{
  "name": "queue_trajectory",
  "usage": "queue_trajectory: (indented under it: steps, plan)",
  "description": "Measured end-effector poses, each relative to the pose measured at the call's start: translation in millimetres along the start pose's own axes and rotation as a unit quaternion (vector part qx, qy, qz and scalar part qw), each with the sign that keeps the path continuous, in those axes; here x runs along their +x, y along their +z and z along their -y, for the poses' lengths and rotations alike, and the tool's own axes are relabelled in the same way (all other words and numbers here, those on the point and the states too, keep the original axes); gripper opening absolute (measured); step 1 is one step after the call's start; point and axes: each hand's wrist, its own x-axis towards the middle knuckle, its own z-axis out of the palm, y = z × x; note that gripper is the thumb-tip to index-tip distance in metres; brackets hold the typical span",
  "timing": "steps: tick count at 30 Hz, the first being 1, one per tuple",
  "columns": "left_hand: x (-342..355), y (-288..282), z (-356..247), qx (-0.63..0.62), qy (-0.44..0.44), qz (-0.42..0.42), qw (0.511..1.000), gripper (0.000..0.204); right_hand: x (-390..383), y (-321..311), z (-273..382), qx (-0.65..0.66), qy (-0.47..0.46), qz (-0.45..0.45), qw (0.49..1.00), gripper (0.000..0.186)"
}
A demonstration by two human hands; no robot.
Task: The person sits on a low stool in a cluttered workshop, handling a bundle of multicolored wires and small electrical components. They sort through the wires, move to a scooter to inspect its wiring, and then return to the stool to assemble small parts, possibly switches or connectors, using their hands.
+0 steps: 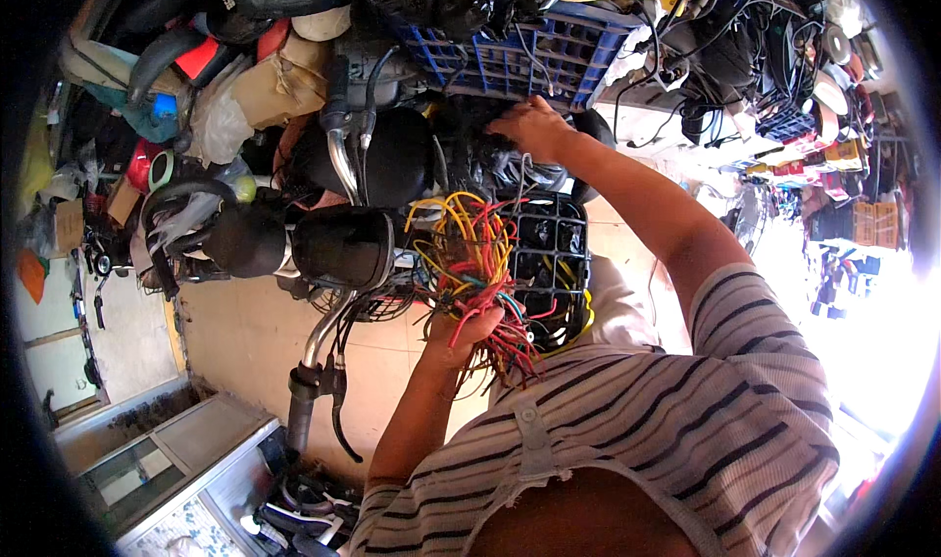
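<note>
My left hand is closed round a tangled bundle of red, yellow and blue wires, which spills over a dark wire basket on a bike. My right hand reaches among black items just below a blue plastic crate, its fingers bent and apart, fingertips partly lost against the dark. Left of the wires are a black rounded bike part and handlebars with grips.
Piled bags, cardboard and black cables line the back. A tiled floor shows below. Metal-framed cabinets stand at lower left. An orange crate sits in the bright area at right.
</note>
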Motion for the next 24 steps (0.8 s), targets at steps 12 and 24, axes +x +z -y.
queue_trajectory:
  steps: [12, 24]
  plan:
    - [10, 19, -24, -0.155, -0.044, -0.003, 0.987, 0.043, -48, 24, -34, 0.314, 0.200, -0.418, 0.828, 0.034]
    - [75, 40, -32, -0.206, -0.039, 0.040, 0.977, 0.034, -74, -79, 18, 0.634, 0.217, -0.178, 0.721, 0.024]
